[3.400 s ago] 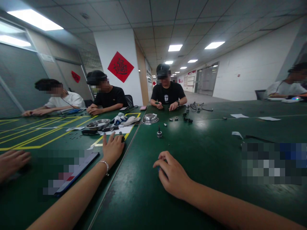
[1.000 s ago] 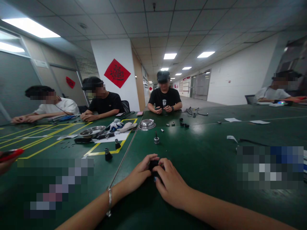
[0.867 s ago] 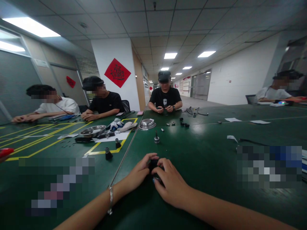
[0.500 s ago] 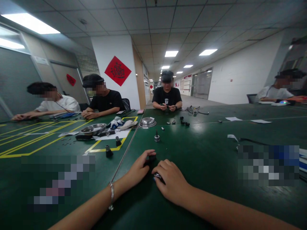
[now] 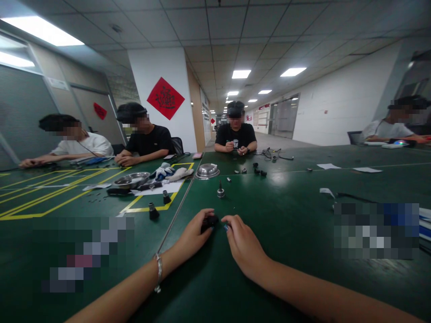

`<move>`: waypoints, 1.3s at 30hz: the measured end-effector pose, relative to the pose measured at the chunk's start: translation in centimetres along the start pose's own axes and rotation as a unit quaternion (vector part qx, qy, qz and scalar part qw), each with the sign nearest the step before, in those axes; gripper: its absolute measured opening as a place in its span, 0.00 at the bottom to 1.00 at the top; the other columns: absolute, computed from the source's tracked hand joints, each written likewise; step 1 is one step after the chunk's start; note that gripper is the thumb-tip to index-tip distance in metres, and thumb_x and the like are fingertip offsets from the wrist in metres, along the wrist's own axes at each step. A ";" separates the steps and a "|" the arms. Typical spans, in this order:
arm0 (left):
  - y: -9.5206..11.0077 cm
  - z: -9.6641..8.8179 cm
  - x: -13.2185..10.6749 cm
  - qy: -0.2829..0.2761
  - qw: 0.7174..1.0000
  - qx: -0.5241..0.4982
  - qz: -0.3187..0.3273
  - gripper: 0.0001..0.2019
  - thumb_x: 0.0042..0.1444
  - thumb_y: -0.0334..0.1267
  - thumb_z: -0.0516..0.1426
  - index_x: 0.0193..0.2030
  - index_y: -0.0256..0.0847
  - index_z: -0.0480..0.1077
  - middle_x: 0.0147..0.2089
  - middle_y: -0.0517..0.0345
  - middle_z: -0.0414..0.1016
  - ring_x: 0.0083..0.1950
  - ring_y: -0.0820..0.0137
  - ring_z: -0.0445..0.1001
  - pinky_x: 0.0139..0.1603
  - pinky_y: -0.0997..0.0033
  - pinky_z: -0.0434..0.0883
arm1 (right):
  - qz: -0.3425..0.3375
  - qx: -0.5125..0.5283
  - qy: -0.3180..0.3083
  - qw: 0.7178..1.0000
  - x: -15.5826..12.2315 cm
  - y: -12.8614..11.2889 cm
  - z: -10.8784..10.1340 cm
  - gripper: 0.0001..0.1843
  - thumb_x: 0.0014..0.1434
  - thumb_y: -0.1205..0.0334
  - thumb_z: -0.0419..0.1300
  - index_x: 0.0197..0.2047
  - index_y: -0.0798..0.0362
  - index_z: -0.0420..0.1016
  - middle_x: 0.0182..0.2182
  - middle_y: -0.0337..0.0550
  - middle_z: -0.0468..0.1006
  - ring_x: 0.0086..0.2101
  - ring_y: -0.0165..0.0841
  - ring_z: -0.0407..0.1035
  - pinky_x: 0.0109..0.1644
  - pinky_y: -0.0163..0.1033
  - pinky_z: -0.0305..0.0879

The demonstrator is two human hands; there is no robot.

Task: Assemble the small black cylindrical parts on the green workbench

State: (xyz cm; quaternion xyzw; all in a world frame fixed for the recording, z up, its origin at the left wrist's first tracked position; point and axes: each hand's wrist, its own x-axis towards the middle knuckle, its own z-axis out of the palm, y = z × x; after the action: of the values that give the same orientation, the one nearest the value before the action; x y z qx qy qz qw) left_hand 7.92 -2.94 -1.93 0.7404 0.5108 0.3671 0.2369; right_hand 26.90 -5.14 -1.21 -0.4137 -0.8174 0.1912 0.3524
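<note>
My left hand (image 5: 192, 231), with a silver bracelet at its wrist, is closed around a small dark rounded part (image 5: 210, 221) low over the green table. The fingers partly cover this part, so its exact kind cannot be made out. Just right of it is my right hand (image 5: 243, 242), its thumb and forefinger slightly apart and nothing visible between them. Beyond both hands, a round metal piece with a dark pointed stem (image 5: 220, 190) stands upright. To the left are two black flared pieces with metal collars, a nearer one (image 5: 153, 211) and a farther one (image 5: 166, 197).
An upturned steel bowl (image 5: 207, 171) sits past the table seam. Further left are a steel dish (image 5: 131, 180) and work gloves (image 5: 180, 174). Several small black parts (image 5: 260, 172) lie ahead. Co-workers sit around the table, one directly opposite (image 5: 235, 134). Blurred items lie at both sides.
My right hand has drawn slightly away from the left and let go of the dark, shiny part it was touching. The left hand still holds the dark part. The person opposite has raised one hand.
</note>
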 end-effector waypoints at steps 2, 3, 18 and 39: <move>-0.2 0.0 0.1 0.013 1.000 -0.009 -0.003 0.21 0.50 0.27 0.54 0.52 0.43 0.62 0.49 0.52 0.73 0.53 0.61 0.72 0.56 0.54 0.68 | 0.005 0.009 -0.006 1.000 0.0 0.0 -0.1 0.14 0.65 0.69 0.45 0.51 0.53 0.64 0.44 0.49 0.71 0.42 0.40 0.68 0.45 0.46 0.65; -0.4 0.1 0.2 0.021 1.000 -0.016 -0.006 0.21 0.50 0.28 0.54 0.52 0.43 0.62 0.48 0.53 0.73 0.52 0.62 0.73 0.56 0.54 0.68 | 0.006 0.012 -0.010 1.000 0.0 0.0 -0.1 0.14 0.65 0.69 0.44 0.52 0.53 0.64 0.44 0.49 0.71 0.42 0.40 0.68 0.45 0.46 0.65; -0.1 -0.4 0.3 -0.033 0.999 -0.001 0.015 0.14 0.51 0.31 0.55 0.45 0.43 0.70 0.45 0.55 0.72 0.47 0.64 0.72 0.51 0.60 0.70 | -0.030 0.090 0.016 0.995 0.3 0.6 0.6 0.17 0.61 0.74 0.47 0.52 0.53 0.64 0.45 0.48 0.65 0.44 0.37 0.67 0.51 0.43 0.65; 0.7 -0.9 -0.1 -0.146 0.988 -0.049 0.022 0.26 0.48 0.30 0.61 0.54 0.43 0.61 0.49 0.55 0.73 0.53 0.63 0.71 0.57 0.58 0.64 | 0.003 0.011 -0.003 1.000 0.0 0.1 0.6 0.11 0.62 0.70 0.54 0.49 0.55 0.66 0.41 0.47 0.73 0.40 0.37 0.69 0.43 0.41 0.64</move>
State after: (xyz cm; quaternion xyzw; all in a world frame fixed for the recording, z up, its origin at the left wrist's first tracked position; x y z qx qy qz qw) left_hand 7.63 -3.34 -0.93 0.7847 0.4357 0.2848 0.3367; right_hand 26.48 -5.05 -1.68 -0.4119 -0.8148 0.2028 0.3541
